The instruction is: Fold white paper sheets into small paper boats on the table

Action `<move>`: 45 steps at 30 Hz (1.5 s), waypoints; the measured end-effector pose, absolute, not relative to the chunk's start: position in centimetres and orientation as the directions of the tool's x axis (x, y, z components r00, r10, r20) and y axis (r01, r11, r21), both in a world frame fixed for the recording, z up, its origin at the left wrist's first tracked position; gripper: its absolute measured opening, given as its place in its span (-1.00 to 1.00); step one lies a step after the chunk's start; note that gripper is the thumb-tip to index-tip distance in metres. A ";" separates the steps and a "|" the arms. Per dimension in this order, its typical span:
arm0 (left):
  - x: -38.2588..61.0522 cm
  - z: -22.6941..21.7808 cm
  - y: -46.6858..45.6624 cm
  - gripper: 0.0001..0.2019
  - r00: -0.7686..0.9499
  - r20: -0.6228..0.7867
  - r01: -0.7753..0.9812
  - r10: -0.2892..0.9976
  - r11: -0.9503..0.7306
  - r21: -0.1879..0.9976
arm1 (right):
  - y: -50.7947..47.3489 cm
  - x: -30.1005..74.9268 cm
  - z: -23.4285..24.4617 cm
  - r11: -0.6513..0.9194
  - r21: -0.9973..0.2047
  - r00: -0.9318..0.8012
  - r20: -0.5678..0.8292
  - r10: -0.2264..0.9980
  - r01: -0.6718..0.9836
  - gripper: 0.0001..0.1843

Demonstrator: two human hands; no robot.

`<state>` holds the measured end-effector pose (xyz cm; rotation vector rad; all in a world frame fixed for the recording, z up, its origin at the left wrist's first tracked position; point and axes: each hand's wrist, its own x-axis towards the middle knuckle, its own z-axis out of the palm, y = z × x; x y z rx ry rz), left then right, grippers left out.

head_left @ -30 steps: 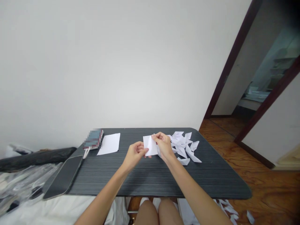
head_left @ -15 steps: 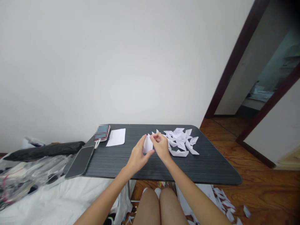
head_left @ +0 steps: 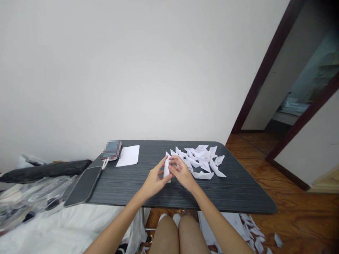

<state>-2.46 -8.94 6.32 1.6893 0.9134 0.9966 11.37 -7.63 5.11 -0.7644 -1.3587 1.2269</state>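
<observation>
Between my two hands is a small folded piece of white paper, held upright and narrow above the dark table. My left hand closes on its left side, thumb at the near end and fingers at the far end. On the right side, the bent fingers and thumb of my right hand pinch it. Fingers cover part of the paper, so its exact folds are hidden. Just beyond and right of my right hand lies a pile of folded white paper boats.
Left on the table are a stack of white sheets, a blurred-out packet and a dark phone-like slab at the corner. More folded papers lie on the wooden floor at right. A white wall stands behind the table.
The paper has gone from a wider, flat face to a narrow upright shape. Both hands have come slightly lower and nearer, and my right fingers have moved down along it.
</observation>
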 end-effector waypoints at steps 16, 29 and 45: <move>-2.3 5.1 -8.6 -0.36 0.497 0.164 0.053 0.852 -0.218 0.974 | -7.5 12.2 3.6 0.332 -0.923 -0.134 0.360 0.923 -0.194 -0.79; -3.5 4.2 -9.3 -0.72 0.466 0.185 0.124 0.865 -0.271 0.955 | -7.6 13.1 2.5 0.214 -0.975 -0.274 0.223 0.935 -0.063 -0.86; -5.3 2.9 -9.7 -0.80 0.650 0.336 0.582 0.682 -0.731 0.357 | -7.4 13.0 1.3 0.255 -0.744 -0.102 0.246 0.964 0.617 -0.65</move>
